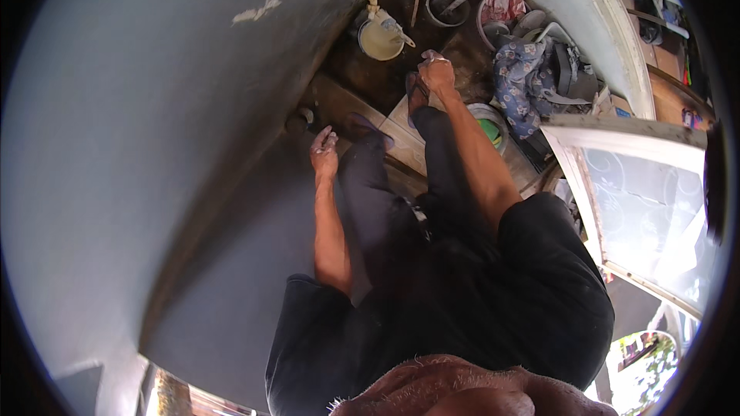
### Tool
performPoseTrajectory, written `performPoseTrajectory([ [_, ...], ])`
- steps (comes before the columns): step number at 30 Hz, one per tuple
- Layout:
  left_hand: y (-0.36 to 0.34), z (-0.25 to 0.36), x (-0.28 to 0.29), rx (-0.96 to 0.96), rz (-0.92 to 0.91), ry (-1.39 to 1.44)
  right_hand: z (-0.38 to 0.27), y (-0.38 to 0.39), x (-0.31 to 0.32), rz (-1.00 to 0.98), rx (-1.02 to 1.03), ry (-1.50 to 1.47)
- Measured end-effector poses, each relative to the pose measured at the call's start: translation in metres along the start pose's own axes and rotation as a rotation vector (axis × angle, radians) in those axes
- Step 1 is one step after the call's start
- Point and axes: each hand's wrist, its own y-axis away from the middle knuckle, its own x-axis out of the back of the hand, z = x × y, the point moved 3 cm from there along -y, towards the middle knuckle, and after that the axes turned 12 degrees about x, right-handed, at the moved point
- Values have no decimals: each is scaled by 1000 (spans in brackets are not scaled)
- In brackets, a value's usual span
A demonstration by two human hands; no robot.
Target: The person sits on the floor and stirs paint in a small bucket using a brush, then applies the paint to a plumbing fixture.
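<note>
- Here, my left fingers (324, 140) hang half curled beside my leg (365, 173)
- My right fingers (430, 58) bend inward near the bucket (378, 53); what either holds, I can't tell

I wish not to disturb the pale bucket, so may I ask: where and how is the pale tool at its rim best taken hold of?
Probably by the slim end of the pale tool that juts past the rim of the bucket, pinched from the side of the right hand: that end sticks out free and points toward this hand.
</note>
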Motion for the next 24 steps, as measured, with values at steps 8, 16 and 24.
performPoseTrajectory([
  [8,-167,32,-75,-267,-149,-427,52,-111,-106,-294,24,382],
  [16,-291,46,-115,-492,-184,-987,192,-202,-237,-524,831,767],
  [24,-387,70,-138,-580,-159,-1477,105,-205,-230,-657,900,755],
])
